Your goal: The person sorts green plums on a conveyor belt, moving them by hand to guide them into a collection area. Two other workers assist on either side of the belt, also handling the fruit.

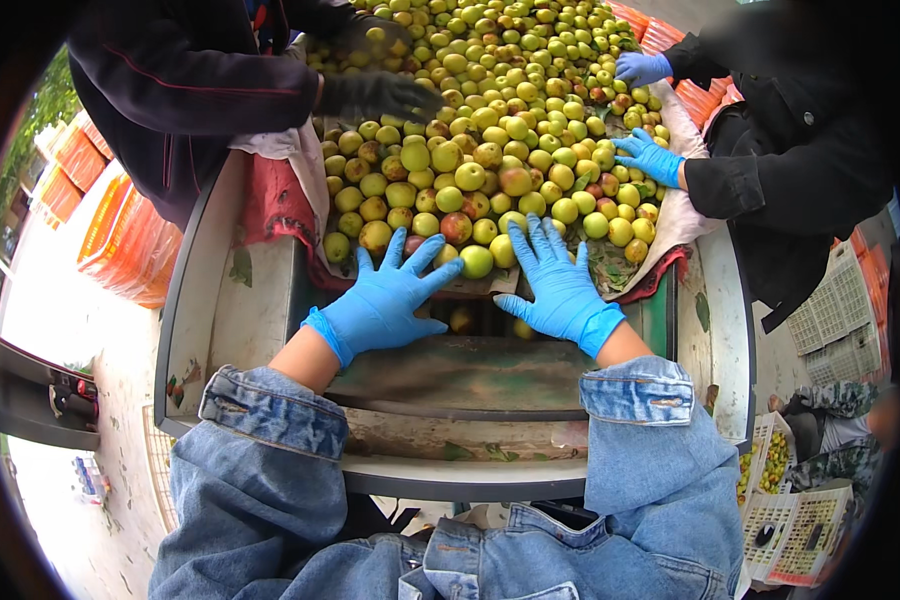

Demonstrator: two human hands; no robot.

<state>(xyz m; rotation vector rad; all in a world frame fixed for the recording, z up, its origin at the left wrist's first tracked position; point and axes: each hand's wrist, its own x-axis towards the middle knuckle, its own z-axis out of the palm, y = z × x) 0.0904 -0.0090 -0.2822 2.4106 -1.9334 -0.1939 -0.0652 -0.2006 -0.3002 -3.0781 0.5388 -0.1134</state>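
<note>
A large heap of round yellow-green fruit (487,135), which look like jujubes or plums, spreads over a cloth-lined sorting table. Some are blotched with reddish brown. My left hand (386,304), in a blue disposable glove, lies palm down with fingers spread against the heap's near edge. Beside its fingertips is a bright green fruit (476,261). To the right, my right hand (559,289), gloved alike, also has its fingers apart and their tips touching the nearest fruit. Neither hand grips anything. Below a gap between them, a few fruit (461,320) sit lower down, partly shaded.
A person's dark-gloved hand (390,96) reaches over the heap from the left. Two blue-gloved hands, one nearer (649,156), work from the right. Raised metal sides (195,300) border the table. Orange-wrapped crates (131,247) stand at left; fruit-filled baskets (776,457) at lower right.
</note>
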